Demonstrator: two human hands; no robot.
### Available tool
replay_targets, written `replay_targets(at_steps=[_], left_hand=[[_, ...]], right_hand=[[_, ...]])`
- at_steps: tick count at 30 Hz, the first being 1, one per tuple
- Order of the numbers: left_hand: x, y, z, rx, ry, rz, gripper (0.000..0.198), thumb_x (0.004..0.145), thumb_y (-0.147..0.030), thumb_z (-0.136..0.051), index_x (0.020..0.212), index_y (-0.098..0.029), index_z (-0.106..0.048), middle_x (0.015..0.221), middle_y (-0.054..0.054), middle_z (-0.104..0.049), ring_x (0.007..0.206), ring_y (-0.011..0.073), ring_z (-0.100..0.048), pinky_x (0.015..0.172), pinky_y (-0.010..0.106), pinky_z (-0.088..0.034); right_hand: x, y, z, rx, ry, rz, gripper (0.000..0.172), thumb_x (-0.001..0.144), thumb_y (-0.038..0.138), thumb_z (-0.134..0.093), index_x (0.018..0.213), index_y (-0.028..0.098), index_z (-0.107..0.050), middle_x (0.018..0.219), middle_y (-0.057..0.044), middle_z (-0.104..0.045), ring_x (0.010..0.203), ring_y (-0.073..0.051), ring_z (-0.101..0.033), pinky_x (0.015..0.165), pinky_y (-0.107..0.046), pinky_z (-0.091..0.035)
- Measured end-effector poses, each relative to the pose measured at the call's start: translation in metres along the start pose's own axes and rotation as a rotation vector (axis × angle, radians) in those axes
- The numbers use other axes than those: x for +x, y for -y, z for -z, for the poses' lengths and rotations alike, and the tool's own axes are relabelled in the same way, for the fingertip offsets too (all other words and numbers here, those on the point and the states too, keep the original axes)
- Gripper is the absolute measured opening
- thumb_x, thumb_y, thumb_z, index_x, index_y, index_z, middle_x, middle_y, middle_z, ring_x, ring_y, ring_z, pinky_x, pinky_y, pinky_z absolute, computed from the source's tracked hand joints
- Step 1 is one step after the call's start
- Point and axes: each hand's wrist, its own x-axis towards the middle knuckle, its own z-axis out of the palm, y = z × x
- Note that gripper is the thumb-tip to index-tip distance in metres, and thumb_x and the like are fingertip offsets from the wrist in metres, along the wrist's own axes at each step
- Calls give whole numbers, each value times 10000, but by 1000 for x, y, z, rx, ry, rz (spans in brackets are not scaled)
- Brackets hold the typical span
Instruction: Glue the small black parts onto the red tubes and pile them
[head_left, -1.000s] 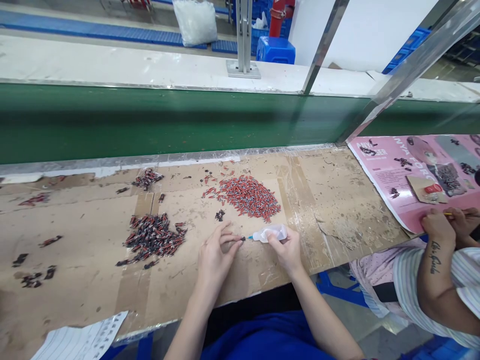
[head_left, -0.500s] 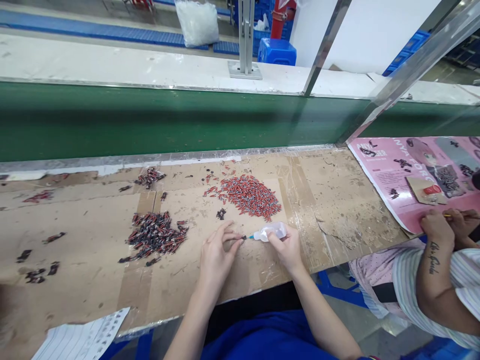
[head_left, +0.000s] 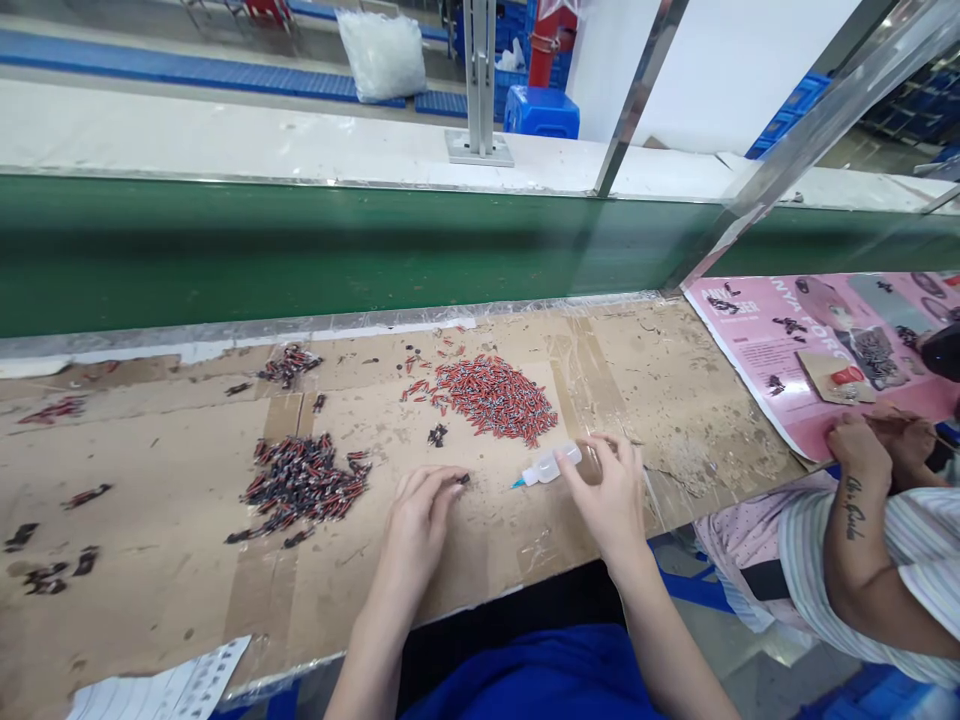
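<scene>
A small dark part [head_left: 463, 479] is pinched between the fingertips of my left hand [head_left: 420, 510], just above the cardboard. My right hand [head_left: 611, 490] is open, thumb and fingers spread around the rear end of a clear squeeze bottle [head_left: 553, 464] with a teal needle tip. The bottle lies tilted, tip toward the left, and the thumb is very close to it; whether they touch I cannot tell. Beyond my hands is a heap of small red-and-silver parts [head_left: 495, 398]. A few dark pieces [head_left: 437, 435] sit between that heap and my left hand.
On the left is a pile of black-and-red parts [head_left: 304, 485], with a smaller cluster [head_left: 291, 365] behind it. Paper [head_left: 165, 685] lies at the near left edge. A green belt [head_left: 337, 240] runs behind the cardboard. At right, a co-worker's hands [head_left: 870, 450] are over a pink poster [head_left: 780, 380].
My right hand has opened and drawn back to the right, and the bottle's tip has come away from the small part. My left hand still pinches the part, slightly further left.
</scene>
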Motion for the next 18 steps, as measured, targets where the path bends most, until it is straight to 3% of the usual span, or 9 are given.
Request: replay_targets(at_steps=[3, 8, 12, 18], left_hand=[[0, -5, -3, -17, -30, -17, 221, 885, -323, -489, 859, -227, -687, 849, 57, -706, 845, 218, -649, 762, 350, -536], [1, -15, -2, -67, -5, -33, 201, 885, -294, -488, 866, -215, -672, 854, 53, -720, 838, 201, -674, 763, 331, -554], [0, -20, 2, -94, -9, -13, 204, 891, -298, -498, 892, -207, -681, 889, 59, -741, 855, 199, -696, 785, 330, -565], [-2, -24, 0, -122, -65, -19, 212, 896, -298, -513, 911, -209, -705, 910, 60, -750, 874, 198, -702, 793, 329, -570]], right_hand=[[13, 12, -6, -71, 83, 37, 213, 813, 411, -682, 845, 215, -759, 909, -106, -658, 941, -297, -560, 850, -435, -455], [34, 36, -14, -201, 274, -73, 144, 773, 355, -753, 769, 213, -773, 972, -117, -689, 1019, -330, -524, 857, -437, -393], [49, 51, -13, -328, 432, -135, 160, 756, 362, -775, 721, 205, -767, 875, -119, -733, 1032, -344, -547, 866, -447, -356], [57, 56, -12, -395, 535, -134, 78, 730, 229, -796, 677, 212, -741, 834, -100, -754, 1076, -346, -572, 910, -461, -347]])
